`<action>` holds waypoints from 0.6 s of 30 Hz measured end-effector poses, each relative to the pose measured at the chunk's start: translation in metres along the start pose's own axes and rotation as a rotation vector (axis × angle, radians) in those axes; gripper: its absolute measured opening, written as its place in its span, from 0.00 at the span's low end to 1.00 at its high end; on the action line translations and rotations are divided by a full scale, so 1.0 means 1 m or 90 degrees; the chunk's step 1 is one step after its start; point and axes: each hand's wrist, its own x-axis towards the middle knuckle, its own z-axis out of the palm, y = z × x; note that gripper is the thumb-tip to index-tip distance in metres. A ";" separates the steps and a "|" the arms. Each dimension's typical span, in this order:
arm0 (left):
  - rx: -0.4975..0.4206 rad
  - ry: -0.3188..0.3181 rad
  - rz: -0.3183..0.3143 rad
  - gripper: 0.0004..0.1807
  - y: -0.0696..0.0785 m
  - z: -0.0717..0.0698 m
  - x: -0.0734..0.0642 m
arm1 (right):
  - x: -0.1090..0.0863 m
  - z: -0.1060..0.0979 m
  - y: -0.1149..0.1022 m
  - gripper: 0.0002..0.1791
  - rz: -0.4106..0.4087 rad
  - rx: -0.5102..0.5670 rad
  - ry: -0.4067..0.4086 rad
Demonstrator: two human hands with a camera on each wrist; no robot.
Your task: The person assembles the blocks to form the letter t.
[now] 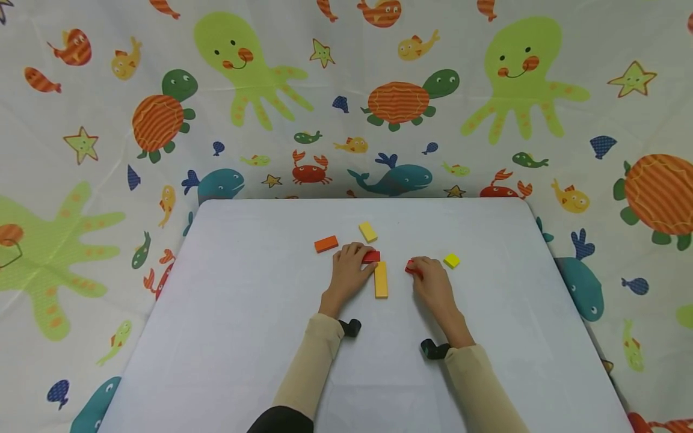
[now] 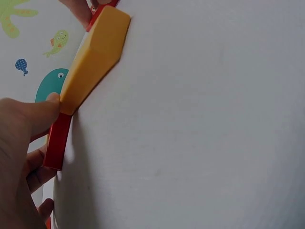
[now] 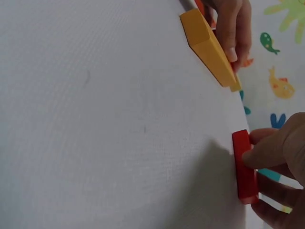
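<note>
My left hand (image 1: pixel 349 273) grips a red block (image 1: pixel 371 257) at the far end of a long yellow-orange block (image 1: pixel 381 279) lying lengthwise on the table. In the left wrist view the thumb presses where this red block (image 2: pixel 58 143) meets the yellow-orange block (image 2: pixel 95 59). To the right, my right hand (image 1: pixel 435 287) pinches a second red block (image 1: pixel 409 266), apart from the yellow-orange one. The right wrist view shows thumb and fingers on opposite sides of that red block (image 3: pixel 245 167). Fingers partly hide both red blocks in the head view.
An orange block (image 1: pixel 326 243) lies left of my left hand, and a pale yellow block (image 1: pixel 367 231) lies beyond it. A small bright yellow block (image 1: pixel 452 260) sits just right of my right hand. The white table (image 1: pixel 243 288) meets a patterned cloth (image 1: pixel 335 96) at its far edge.
</note>
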 end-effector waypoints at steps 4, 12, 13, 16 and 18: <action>0.004 0.000 -0.001 0.23 0.000 0.000 0.000 | 0.008 0.002 -0.003 0.13 0.001 -0.004 -0.007; 0.011 0.011 0.010 0.23 0.000 0.000 0.001 | 0.018 0.005 -0.006 0.13 -0.020 0.006 0.000; 0.012 0.012 0.011 0.23 -0.001 0.000 0.001 | 0.020 0.005 -0.007 0.13 -0.022 0.010 0.000; 0.014 0.015 0.010 0.23 -0.001 0.001 0.001 | 0.024 0.007 -0.008 0.13 -0.028 0.026 -0.006; 0.016 0.015 0.010 0.22 -0.002 0.002 0.000 | 0.026 0.009 -0.008 0.13 -0.029 0.031 -0.017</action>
